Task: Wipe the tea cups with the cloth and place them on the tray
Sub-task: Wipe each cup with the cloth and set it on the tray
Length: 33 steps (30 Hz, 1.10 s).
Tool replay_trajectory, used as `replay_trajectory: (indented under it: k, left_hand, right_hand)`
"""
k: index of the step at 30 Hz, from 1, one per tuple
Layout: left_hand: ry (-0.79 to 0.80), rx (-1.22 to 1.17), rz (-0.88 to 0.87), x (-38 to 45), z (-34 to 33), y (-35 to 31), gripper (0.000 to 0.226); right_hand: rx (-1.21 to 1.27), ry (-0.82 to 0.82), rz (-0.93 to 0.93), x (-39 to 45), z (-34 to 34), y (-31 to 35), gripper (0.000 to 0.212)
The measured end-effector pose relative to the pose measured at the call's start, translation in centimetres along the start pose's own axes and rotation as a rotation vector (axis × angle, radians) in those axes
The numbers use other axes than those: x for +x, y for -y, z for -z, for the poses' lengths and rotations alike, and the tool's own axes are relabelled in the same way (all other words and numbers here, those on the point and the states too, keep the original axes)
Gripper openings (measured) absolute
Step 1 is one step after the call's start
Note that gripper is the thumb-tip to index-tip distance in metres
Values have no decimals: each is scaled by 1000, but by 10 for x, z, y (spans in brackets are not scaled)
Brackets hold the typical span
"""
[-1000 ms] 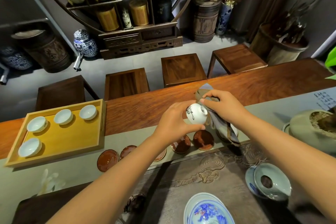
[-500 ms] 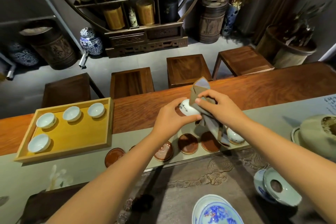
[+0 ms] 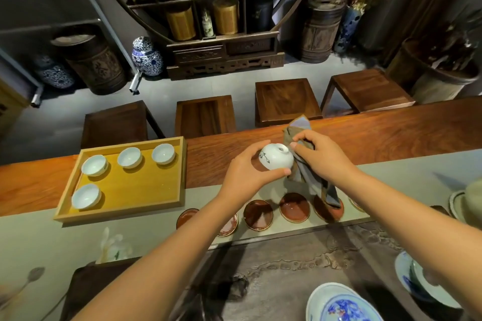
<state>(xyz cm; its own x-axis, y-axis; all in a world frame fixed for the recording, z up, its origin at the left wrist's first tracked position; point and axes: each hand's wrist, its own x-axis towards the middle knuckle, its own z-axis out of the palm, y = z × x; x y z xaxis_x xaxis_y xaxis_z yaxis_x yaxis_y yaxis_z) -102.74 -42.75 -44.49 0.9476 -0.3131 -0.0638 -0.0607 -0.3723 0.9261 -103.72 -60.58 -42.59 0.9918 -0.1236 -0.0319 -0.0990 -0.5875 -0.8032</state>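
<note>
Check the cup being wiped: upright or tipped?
Tipped. The cup in the left hand shows its foot ring pointing up-right toward the cloth.

Tea house: display shelf (image 3: pixel 224 41) of tea canisters, long wooden tea table (image 3: pixel 365 133).

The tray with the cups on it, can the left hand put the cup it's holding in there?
Probably yes. The left hand grips the cup, and only bare wood lies between it and the tray. The tray's near right part is free, beside four cups.
</note>
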Motion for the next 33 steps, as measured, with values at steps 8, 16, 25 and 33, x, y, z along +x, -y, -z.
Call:
replay_trajectory:
  k: [8,16,25,33]
  left_hand:
    - [-82,-33,77,-5,67,27,55]
    - [-151,-27,74,-11,125,62,50]
    - [-226,307,140,-12,202,121,66]
    - [-153,637,273,-6,245,172,78]
  right_hand:
    - [-24,48,53,17,-45,38,13]
    - [-35,82,96,33,-102,74,13]
    - [-8,110,107,46,-142,96,5]
    - [-1,129,81,54,-156,98,4]
